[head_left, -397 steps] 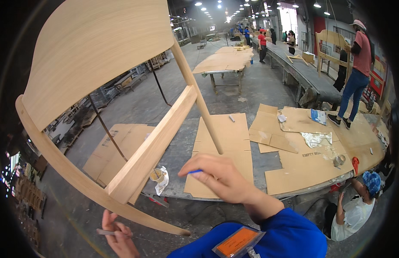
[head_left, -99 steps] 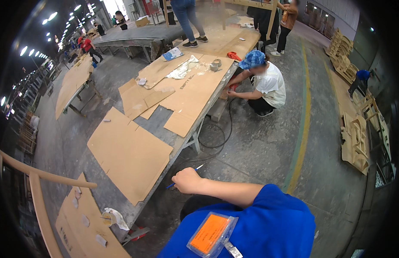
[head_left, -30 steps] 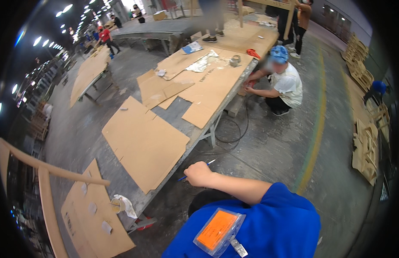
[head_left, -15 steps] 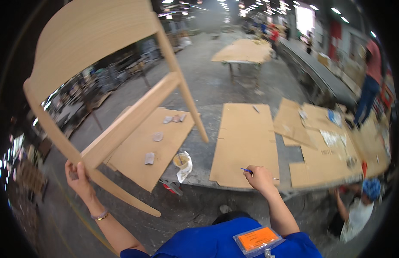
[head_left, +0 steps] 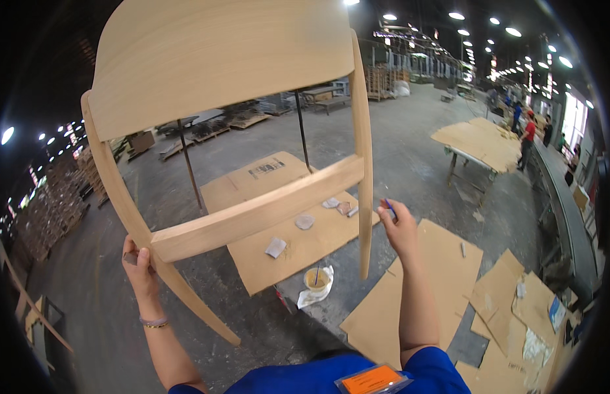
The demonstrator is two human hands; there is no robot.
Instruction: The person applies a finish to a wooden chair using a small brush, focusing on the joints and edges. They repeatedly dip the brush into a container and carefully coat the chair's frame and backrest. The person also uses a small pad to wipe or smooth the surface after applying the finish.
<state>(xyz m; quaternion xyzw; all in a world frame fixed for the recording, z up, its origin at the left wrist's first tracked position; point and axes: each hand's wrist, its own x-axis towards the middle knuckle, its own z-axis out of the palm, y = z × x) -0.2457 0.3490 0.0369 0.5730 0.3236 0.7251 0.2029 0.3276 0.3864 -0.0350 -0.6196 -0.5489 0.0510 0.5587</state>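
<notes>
Both hands [head_left: 139, 262] raised, chair frame [head_left: 239, 125] aloft

Bare forearms, both reaching up from lower edge. Left hand [head_left: 139, 262]: thin beaded bracelet [head_left: 154, 322] around the wrist just below it. Right hand [head_left: 400, 226]: nothing worn at wrist. Short bright-blue sleeves [head_left: 443, 364] end well below both hands. Orange rectangular badge [head_left: 370, 379] on blue chest, between the arms.

Pale blond wooden chair frame [head_left: 252, 131], brown cardboard sheets [head_left: 298, 223], blue pen [head_left: 388, 205], blue sleeves [head_left: 423, 374], orange badge [head_left: 372, 379].
</notes>
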